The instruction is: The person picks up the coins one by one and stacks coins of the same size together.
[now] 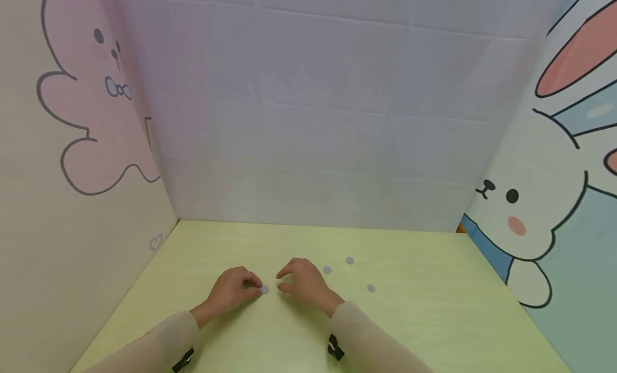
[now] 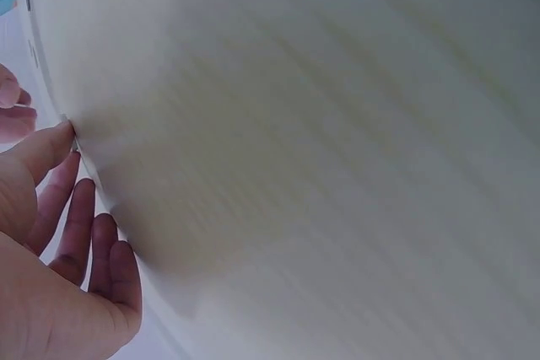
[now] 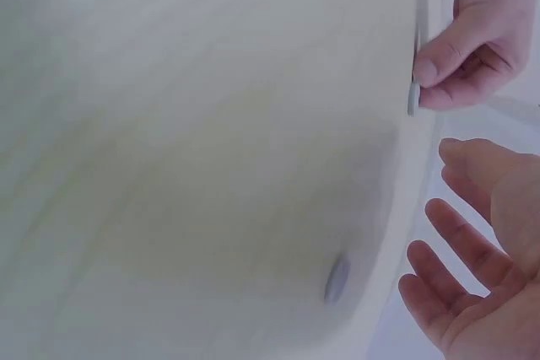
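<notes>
My left hand (image 1: 233,291) pinches the edge of a small flat grey disc (image 1: 264,289) between thumb and fingertips, low over the pale yellow-green table. In the right wrist view the same thin disc (image 3: 413,99) shows nearly edge-on at those fingertips. A short way to its right is my right hand (image 1: 306,283), palm turned inward, fingers apart and nothing between them. Three more such discs lie on the table beyond the right hand: one close by (image 1: 327,269), one farther back (image 1: 350,260) and one to the right (image 1: 370,288).
The table (image 1: 434,298) is bounded by a pale cloth backdrop (image 1: 308,121) behind, a panel with a pink cartoon animal (image 1: 91,116) on the left and a rabbit-print panel (image 1: 544,212) on the right. Black straps (image 1: 336,347) hang at both sleeves.
</notes>
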The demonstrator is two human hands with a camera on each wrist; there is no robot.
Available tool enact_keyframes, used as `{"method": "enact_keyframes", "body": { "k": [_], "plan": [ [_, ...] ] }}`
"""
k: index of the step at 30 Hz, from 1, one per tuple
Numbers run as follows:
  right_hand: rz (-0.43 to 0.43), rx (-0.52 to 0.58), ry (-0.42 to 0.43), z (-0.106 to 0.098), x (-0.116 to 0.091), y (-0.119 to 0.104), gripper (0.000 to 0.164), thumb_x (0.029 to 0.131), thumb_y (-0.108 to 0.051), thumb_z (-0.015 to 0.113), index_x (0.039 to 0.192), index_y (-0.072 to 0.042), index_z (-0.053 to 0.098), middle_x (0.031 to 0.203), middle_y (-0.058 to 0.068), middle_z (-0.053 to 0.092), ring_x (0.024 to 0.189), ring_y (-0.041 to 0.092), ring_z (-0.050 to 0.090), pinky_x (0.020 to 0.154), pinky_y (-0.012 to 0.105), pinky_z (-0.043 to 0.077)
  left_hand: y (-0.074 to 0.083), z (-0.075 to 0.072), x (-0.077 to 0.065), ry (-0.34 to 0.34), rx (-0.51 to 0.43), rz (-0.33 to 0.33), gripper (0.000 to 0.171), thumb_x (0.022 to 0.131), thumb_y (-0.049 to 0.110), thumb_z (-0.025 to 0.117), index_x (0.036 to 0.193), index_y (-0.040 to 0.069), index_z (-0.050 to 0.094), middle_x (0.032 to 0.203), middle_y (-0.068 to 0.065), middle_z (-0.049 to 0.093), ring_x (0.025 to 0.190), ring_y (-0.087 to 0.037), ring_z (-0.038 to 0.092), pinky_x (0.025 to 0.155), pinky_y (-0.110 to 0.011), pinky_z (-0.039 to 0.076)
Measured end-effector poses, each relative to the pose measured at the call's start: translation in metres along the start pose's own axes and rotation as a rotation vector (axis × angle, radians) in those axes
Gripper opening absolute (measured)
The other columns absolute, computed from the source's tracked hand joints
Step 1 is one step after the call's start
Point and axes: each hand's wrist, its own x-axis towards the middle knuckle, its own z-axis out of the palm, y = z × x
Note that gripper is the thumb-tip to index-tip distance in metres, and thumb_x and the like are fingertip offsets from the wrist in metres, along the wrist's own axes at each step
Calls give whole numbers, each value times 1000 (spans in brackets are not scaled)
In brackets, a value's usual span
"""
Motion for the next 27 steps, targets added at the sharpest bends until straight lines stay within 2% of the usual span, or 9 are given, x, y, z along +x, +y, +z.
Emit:
{"method": "enact_keyframes", "body": {
  "k": [6, 12, 20, 27],
  "plan": [
    [12, 31, 39, -22, -17, 19, 17, 95, -19, 82, 111, -13, 84, 108, 2, 74, 103, 25, 68, 90, 40, 57, 2, -1, 0, 4, -1, -3, 7, 87, 23, 90, 89, 23, 83, 91, 10, 71, 89, -10, 62, 83, -36, 52],
    [17, 56, 36, -36, -35, 37, 20, 96, -19, 81, 114, -11, 82, 107, 3, 74, 101, 24, 69, 87, 40, 57, 0, 0, 0, 9, -3, -19, 8, 86, 23, 90, 89, 24, 82, 91, 12, 70, 90, -10, 63, 86, -38, 52],
    [16, 82, 2, -38, -60, 53, 22, 94, -18, 82, 114, -9, 82, 108, 4, 75, 103, 28, 70, 85, 42, 58, -2, 3, 1, 13, 3, -24, 7, 87, 24, 89, 88, 25, 82, 91, 14, 70, 91, -9, 62, 86, -38, 52],
    [29, 59, -20, -35, -72, 56, 23, 94, -25, 82, 113, -12, 83, 110, -1, 77, 105, 23, 68, 93, 44, 55, -1, 5, 2, 12, -6, -31, 8, 87, 22, 89, 89, 25, 82, 92, 13, 70, 91, -9, 62, 87, -37, 51]
  ]
}}
